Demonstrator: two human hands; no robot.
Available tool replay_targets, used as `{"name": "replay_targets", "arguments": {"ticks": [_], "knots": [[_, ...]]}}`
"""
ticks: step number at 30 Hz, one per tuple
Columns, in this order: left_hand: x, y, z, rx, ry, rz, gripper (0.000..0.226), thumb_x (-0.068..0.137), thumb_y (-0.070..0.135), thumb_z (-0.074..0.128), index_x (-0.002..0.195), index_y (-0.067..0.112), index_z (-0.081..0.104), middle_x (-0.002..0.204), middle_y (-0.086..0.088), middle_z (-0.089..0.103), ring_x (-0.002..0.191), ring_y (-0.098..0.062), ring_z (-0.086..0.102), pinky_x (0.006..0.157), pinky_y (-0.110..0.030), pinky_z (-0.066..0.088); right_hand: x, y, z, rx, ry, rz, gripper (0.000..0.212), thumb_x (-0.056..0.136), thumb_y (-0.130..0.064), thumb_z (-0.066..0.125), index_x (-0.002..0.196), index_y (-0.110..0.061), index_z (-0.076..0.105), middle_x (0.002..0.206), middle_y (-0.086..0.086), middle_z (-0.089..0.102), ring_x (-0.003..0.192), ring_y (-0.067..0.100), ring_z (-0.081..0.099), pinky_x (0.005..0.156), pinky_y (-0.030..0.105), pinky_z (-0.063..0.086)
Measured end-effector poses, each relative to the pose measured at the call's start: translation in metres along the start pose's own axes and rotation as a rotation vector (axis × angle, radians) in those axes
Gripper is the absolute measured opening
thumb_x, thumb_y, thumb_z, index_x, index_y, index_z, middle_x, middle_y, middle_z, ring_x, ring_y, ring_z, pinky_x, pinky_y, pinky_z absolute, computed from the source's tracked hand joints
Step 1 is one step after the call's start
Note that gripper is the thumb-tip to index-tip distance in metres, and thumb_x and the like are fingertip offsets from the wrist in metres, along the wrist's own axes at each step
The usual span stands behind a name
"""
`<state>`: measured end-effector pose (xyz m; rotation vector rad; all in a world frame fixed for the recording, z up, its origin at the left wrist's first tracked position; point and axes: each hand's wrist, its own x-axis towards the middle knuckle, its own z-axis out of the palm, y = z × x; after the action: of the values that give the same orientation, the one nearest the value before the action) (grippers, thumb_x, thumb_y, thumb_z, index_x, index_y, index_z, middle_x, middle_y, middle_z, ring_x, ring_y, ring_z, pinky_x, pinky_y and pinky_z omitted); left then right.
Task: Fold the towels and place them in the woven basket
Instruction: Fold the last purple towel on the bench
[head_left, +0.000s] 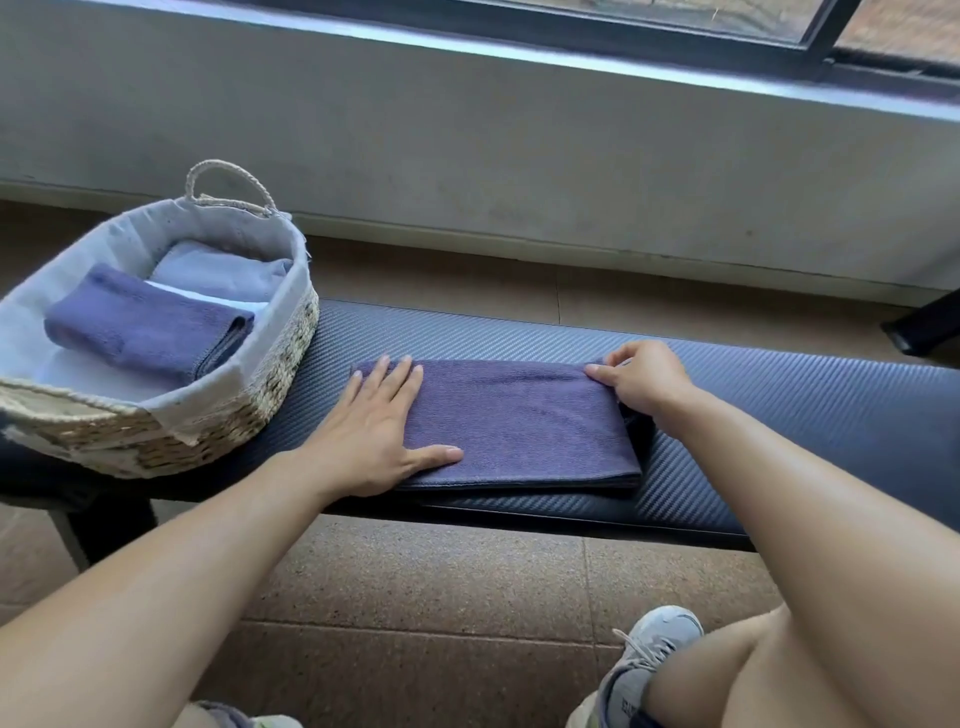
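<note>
A purple towel (519, 421) lies folded flat on a dark padded bench (779, 395). My left hand (374, 431) rests flat on the towel's left end, fingers spread. At the towel's right end my right hand (641, 382) pinches the far corner. The woven basket (249, 410) with a pale cloth lining stands on the bench's left end. Inside it lie a folded purple towel (140, 327) and a folded light blue towel (218, 270) behind it.
A grey wall (519, 156) under a window runs behind the bench. The floor is brown tile (441, 587). My grey shoe (644, 660) and bare knee sit at the lower right. A black furniture leg (919, 327) stands at the far right.
</note>
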<state>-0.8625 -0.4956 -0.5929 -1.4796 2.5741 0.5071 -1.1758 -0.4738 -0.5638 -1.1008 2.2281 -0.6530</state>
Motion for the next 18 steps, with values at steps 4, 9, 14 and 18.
{"name": "replay_targets", "arguments": {"ticks": [4, 9, 14, 18], "knots": [[0.000, -0.005, 0.004, 0.019, -0.018, 0.017, 0.132, 0.062, 0.099, 0.026, 0.159, 0.022, -0.019, 0.165, 0.003, -0.029, 0.149, -0.015, -0.031, 0.122, -0.036, -0.017, 0.001, 0.001, 0.002, -0.106, 0.022, 0.002, 0.023, 0.086, -0.041, 0.077, 0.082, -0.022, 0.065, 0.092, -0.001, 0.070, 0.091, 0.024, 0.066, 0.089, 0.044, 0.055], [0.003, -0.012, 0.005, 0.024, -0.062, 0.056, 0.145, 0.047, 0.108, 0.027, 0.157, 0.028, -0.024, 0.162, 0.003, -0.035, 0.146, -0.017, -0.038, 0.123, -0.040, -0.018, -0.015, -0.001, 0.011, -0.335, 0.081, -0.041, 0.028, 0.101, -0.046, 0.052, 0.121, -0.027, 0.057, 0.125, 0.005, 0.065, 0.118, 0.030, 0.058, 0.095, 0.042, 0.043], [0.002, -0.009, 0.003, 0.023, -0.060, 0.050, 0.144, 0.050, 0.105, 0.033, 0.158, 0.027, -0.021, 0.164, 0.002, -0.031, 0.147, -0.018, -0.035, 0.123, -0.040, -0.018, -0.040, -0.002, 0.011, -0.513, 0.075, -0.126, 0.054, 0.106, -0.050, 0.031, 0.154, -0.026, 0.029, 0.139, 0.012, 0.059, 0.129, 0.035, 0.053, 0.101, 0.047, 0.039], [0.004, -0.009, 0.003, 0.023, -0.056, 0.054, 0.147, 0.047, 0.106, 0.033, 0.159, 0.026, -0.020, 0.165, 0.002, -0.030, 0.148, -0.018, -0.034, 0.123, -0.041, -0.017, -0.060, 0.008, 0.009, -0.741, 0.072, -0.221, 0.067, 0.104, -0.057, 0.027, 0.161, -0.025, 0.008, 0.147, 0.010, 0.049, 0.134, 0.033, 0.045, 0.101, 0.048, 0.039]]}}
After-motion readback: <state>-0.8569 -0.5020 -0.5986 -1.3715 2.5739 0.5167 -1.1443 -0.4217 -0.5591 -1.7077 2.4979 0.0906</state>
